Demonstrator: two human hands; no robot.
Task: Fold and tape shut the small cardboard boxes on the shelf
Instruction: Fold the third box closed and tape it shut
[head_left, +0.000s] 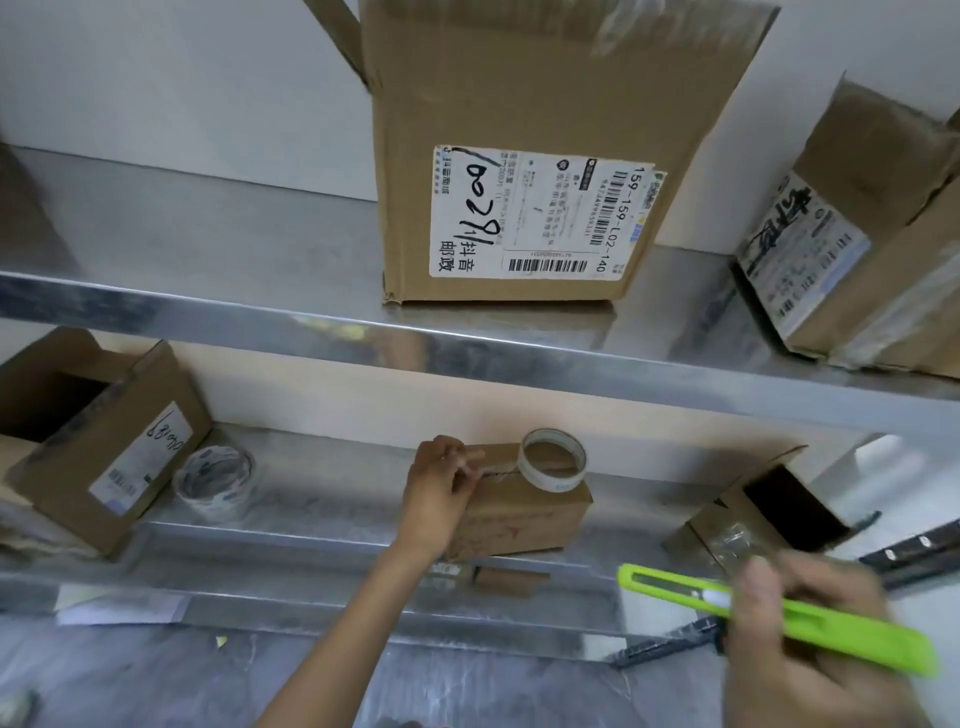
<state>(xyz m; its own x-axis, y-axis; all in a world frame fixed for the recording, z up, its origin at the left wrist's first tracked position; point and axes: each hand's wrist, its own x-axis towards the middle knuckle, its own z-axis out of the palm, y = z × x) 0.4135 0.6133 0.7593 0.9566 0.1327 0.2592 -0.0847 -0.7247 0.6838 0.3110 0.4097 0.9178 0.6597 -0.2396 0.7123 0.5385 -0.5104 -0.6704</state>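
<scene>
A small closed cardboard box (524, 514) sits on the lower metal shelf (322, 493). A roll of clear tape (553, 460) stands on its top. My left hand (441, 483) grips the box's left end, fingers curled over the top seam. Nearer the camera at lower right, my right hand (800, 613) holds a bright green utility knife (779, 618), its tip pointing left; it is apart from the box. Two open small boxes stand on the same shelf, one at the left (104, 447) and one at the right (769, 509).
A second tape roll (215, 483) lies beside the left open box. The upper shelf (260, 260) carries a large labelled carton (535, 156) and another taped box (872, 249) at right. Grey floor lies below.
</scene>
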